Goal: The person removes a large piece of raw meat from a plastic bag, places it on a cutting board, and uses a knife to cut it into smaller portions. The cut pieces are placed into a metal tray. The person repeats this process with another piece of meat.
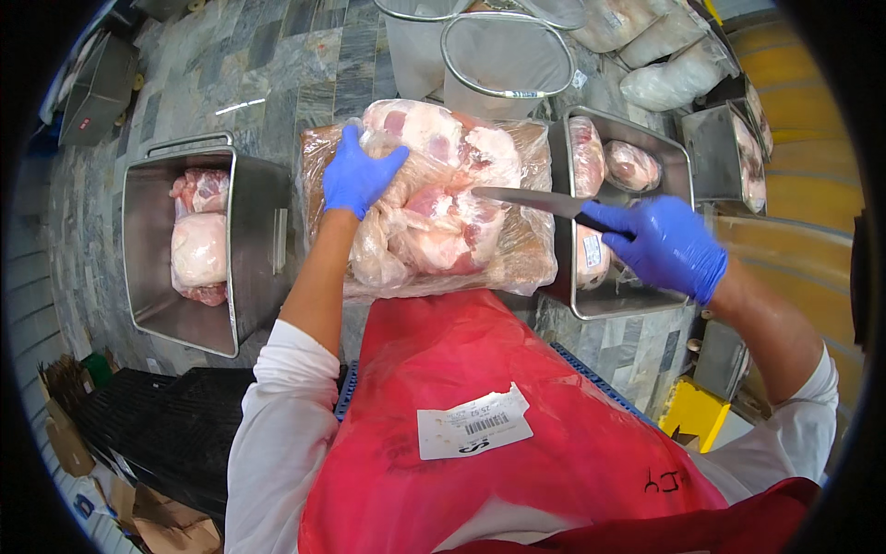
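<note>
A large pale pink cut of raw meat point(448, 231) lies in loosened clear plastic on a plastic-covered block or box in front of me. My left hand point(360, 174), in a blue glove, grips the bunched plastic bag point(377, 254) at the meat's left side, thumb spread toward the meat. My right hand point(666, 245), also blue-gloved, is closed round the dark handle of a knife point(531, 198). The long blade points left, its tip at or just over the middle of the meat; whether it touches, I cannot tell.
A metal tub point(235, 268) with meat stands on the left. Another metal tub point(678, 166), holding wrapped meat pieces, is on the right under the knife hand. Beyond the block are hoops point(508, 93) holding clear bags, and wrapped packs point(678, 74). Black crates point(175, 415) sit lower left.
</note>
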Available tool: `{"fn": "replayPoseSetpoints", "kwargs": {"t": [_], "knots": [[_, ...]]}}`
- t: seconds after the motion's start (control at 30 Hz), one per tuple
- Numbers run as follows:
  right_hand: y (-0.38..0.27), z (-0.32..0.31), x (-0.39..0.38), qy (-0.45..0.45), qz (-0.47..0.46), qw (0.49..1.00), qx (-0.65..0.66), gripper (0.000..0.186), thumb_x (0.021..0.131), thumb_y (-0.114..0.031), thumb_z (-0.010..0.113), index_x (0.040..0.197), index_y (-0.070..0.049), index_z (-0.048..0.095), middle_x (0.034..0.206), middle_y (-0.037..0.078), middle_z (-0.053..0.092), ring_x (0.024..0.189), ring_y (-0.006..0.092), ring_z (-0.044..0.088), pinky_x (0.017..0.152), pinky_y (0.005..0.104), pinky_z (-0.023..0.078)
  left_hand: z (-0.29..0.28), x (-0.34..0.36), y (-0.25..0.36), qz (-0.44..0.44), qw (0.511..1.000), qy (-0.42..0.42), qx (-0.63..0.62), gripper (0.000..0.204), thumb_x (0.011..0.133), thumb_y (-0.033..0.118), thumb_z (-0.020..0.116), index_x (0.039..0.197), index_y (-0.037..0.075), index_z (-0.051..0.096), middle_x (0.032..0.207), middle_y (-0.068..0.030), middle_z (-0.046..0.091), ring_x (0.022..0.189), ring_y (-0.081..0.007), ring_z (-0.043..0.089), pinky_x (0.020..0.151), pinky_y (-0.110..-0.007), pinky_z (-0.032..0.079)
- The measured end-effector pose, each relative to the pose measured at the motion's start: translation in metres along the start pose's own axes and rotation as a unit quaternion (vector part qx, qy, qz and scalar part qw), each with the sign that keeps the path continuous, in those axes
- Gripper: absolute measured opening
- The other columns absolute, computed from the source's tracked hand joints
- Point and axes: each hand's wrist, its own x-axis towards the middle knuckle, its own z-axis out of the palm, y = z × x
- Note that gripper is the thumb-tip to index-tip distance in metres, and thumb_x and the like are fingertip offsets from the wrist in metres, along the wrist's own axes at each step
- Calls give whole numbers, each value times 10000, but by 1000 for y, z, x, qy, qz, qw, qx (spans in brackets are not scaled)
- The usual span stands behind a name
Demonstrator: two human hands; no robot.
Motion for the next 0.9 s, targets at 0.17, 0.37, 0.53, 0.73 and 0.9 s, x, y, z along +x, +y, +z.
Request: {"fn": "replayPoseSetpoints", "kwargs": {"t": [0.17,0.37,0.53,0.73,0.9], "knots": [[-6,32,22,-5,-18,1000,16,462,921,-251,639,1379,-268,581,745,163,656,637,368,655,575,483,523,3,-12,-10,-27,998,64,8,824,789,525,707,1394,27,453,1357,-268,567,1171,-455,604,978,-500,490],[12,161,-19,95,33,984,143,544,920,-217,681,1436,-313,540,672,136,580,548,320,606,511,444,501,7,-8,-3,-7,997,73,0,730,832,464,666,1388,32,473,1329,-279,579,1168,-459,598,973,-504,486],[23,227,-17,174,7,970,172,521,937,-234,669,1434,-324,541,675,123,542,552,315,591,499,449,489,0,-7,2,-38,997,65,12,707,839,431,652,1394,36,466,1295,-289,602,1150,-465,606,972,-502,483],[-23,284,44,205,73,938,269,536,960,-284,628,1471,-339,476,762,152,616,655,362,641,582,486,522,2,-2,-6,-47,997,67,9,715,858,424,614,1421,19,437,1316,-314,581,1179,-473,587,996,-496,469],[-46,268,31,192,118,932,283,534,965,-300,621,1475,-355,472,809,148,626,688,364,651,615,494,528,2,-13,-1,-61,996,68,3,706,868,433,593,1420,21,438,1328,-314,575,1201,-470,576,1012,-493,457]]}}
